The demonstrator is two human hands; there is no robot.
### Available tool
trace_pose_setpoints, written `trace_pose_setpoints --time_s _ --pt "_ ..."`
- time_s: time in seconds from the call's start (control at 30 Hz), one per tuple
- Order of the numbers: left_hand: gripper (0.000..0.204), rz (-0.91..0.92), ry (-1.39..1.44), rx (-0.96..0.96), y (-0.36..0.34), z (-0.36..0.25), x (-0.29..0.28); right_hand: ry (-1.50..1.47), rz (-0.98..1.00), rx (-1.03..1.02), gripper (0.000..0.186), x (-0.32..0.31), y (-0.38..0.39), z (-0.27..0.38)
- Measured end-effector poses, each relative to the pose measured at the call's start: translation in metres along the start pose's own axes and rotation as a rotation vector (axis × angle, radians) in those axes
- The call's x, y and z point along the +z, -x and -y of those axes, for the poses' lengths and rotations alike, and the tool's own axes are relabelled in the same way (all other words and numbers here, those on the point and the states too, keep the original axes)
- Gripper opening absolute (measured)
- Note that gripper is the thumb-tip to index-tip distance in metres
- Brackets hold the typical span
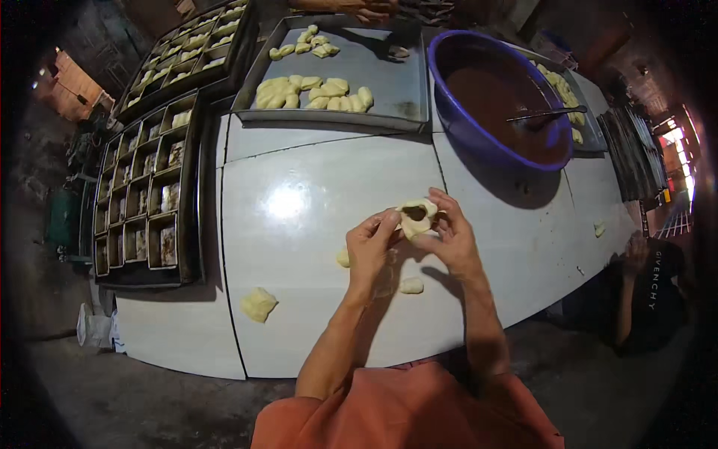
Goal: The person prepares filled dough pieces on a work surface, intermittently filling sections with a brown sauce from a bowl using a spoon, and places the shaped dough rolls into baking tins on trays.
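Observation:
Between both hands, above the white table, I hold a piece of pale yellow dough with dark brown filling in its middle. My left hand pinches its left edge, thumb on top. My right hand grips the right side, its fingers curled behind the dough. Under my hands a small dough roll lies on the table. Another dough piece is partly hidden behind my left hand. Farther left a flattened dough piece rests by itself.
A purple basin of brown filling with a spoon stands at the far right. Beside it a metal tray holds dough pieces. Divided baking pans sit at the left. Another person's hand is at the far edge; someone sits at the right.

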State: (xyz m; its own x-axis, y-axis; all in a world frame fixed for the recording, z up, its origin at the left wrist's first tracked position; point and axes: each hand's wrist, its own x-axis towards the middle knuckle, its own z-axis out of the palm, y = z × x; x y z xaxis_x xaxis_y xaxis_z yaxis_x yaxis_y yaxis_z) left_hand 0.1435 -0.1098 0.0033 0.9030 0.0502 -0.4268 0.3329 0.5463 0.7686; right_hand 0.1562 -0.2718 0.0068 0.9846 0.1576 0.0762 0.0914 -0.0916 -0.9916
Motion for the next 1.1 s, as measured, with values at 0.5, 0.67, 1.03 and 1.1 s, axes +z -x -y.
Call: trace_pose_setpoints --time_s 0.5,0.67,1.03,1.1 --pt "0.038 0.162 -0.218 -0.033 0.007 -0.031 -0.035 -0.136 -0.116 0.180 0.024 0.062 0.014 0.018" --pt "0.036 0.212 -0.185 -0.135 0.009 -0.039 -0.035 -0.260 -0.101 0.290 0.019 0.053 0.025 0.012" --pt "0.034 0.243 -0.199 -0.034 0.016 -0.040 -0.030 0.121 0.140 -0.144 0.046 0.039 0.033 0.000" --pt "0.033 0.285 -0.198 0.019 0.019 -0.033 -0.027 0.114 0.002 -0.314 0.038 0.033 0.029 -0.013"
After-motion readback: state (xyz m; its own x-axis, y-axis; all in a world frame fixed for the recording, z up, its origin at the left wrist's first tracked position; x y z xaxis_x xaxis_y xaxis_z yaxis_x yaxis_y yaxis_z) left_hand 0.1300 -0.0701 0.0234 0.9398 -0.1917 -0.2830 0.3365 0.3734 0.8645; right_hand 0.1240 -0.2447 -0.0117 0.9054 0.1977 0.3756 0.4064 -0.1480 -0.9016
